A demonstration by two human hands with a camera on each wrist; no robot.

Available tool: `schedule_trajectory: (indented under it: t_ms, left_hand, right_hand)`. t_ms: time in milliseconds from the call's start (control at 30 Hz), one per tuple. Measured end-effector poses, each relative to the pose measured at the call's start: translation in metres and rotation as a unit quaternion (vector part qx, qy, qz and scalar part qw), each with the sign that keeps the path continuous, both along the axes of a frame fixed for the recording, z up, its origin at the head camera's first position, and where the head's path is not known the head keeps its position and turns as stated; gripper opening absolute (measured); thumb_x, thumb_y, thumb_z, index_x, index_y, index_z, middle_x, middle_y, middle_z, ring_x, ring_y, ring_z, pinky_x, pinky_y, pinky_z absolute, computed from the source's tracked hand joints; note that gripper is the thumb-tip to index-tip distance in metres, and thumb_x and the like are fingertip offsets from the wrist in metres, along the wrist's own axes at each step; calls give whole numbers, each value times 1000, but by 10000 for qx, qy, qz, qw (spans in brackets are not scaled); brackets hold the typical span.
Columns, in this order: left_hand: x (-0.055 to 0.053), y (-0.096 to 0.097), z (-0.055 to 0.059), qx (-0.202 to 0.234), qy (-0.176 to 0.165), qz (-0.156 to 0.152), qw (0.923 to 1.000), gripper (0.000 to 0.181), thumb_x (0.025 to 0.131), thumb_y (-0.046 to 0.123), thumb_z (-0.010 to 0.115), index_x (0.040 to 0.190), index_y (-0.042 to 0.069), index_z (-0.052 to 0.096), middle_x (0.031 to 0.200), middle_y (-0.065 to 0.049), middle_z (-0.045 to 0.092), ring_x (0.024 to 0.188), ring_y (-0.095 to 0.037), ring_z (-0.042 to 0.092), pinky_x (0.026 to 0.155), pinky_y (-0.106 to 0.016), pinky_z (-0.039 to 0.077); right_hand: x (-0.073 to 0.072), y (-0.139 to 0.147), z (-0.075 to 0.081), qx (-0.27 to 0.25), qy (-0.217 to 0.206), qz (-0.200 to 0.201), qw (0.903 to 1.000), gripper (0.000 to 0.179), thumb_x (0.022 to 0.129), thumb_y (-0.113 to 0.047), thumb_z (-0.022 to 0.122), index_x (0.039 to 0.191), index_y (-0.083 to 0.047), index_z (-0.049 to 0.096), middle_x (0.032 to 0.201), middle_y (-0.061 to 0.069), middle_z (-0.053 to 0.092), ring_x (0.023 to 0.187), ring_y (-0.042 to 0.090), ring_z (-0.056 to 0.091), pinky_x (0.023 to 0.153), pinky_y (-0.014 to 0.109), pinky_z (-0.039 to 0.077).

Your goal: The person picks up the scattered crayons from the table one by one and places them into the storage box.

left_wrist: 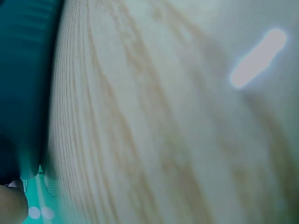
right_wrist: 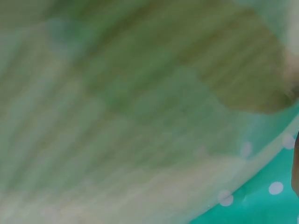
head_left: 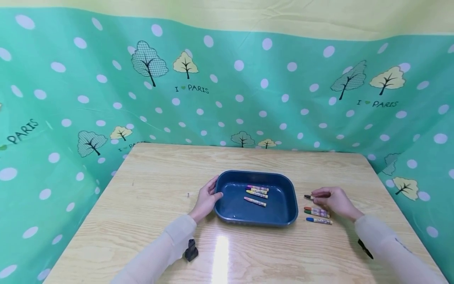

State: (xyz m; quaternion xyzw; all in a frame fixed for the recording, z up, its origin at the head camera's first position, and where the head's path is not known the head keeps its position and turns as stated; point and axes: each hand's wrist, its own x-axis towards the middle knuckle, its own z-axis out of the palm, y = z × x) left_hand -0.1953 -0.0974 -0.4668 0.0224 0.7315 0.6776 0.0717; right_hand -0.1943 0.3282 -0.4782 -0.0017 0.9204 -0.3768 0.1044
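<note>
Crayons [head_left: 257, 194], paper-wrapped, in two lots. Lot one, inside the dark blue tray [head_left: 248, 215]: we list a close group with pink and yellow wrappers towards the far side, and a pale pink crayon [head_left: 254, 201] lying separately, nearer us. Lot two, on the desk [head_left: 159, 177] to the right of the tray: an orange-tipped crayon [head_left: 307, 208] and a green-tipped crayon [head_left: 307, 212] side by side, with a blue-tipped crayon [head_left: 319, 221] just beyond them on our side; farthest from us, a dark-tipped crayon [head_left: 308, 196]. Our right-hand grip [head_left: 333, 200] is nearly closed, thumb and fingers pinching the dark-tipped crayon by its rear part, tip pointing towards the tray; how firmly, we cannot tell. Our left-hand grip [head_left: 205, 198] is closed on the tray's left wall, thumb over the rim, fingers outside. Surroundings: pale sleeves [head_left: 181, 228] on both arms; a bright reflection on the desk before the tray; green dotted cloth [head_left: 241, 98] behind, printed with trees and "PARIS". Right wrist view: largely blurred.
</note>
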Motion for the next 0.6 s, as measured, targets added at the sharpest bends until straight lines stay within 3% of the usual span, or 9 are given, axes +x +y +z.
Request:
schedule_trajectory:
  t_ms: [167,367,500,600]
  left_hand:
    - [6,0,11,-120,-8,4,9999,59,84,-8,50,140,-3,31,143,-25,32,132,-36,33,108,-43,31]
    - [6,1,9,-51,28,6,10000,59,84,-8,50,140,-3,31,143,-25,32,132,-37,32,108,-44,31]
    - [5,0,7,9,62,23,10000,59,83,-9,50,139,-4,32,142,-27,33,131,-38,33,108,-44,31]
    - [5,0,8,20,87,-5,10000,59,83,-9,50,140,-4,31,142,-27,32,131,-38,33,108,-44,31]
  right_hand:
    - [-6,-4,14,-2,497,50,9988,31,81,-20,68,109,-5,66,107,13,67,88,6,62,72,14,51]
    - [-7,-22,40,-454,706,-46,9965,41,84,-31,65,115,-3,63,110,17,65,83,-5,61,78,30,56]
    - [-10,-42,56,-504,652,-43,9966,45,83,-36,64,117,-5,62,113,16,64,87,-1,62,83,39,55]
    - [-14,-60,61,-540,722,44,9959,41,84,-31,65,115,-4,63,112,16,65,90,8,64,82,40,55]
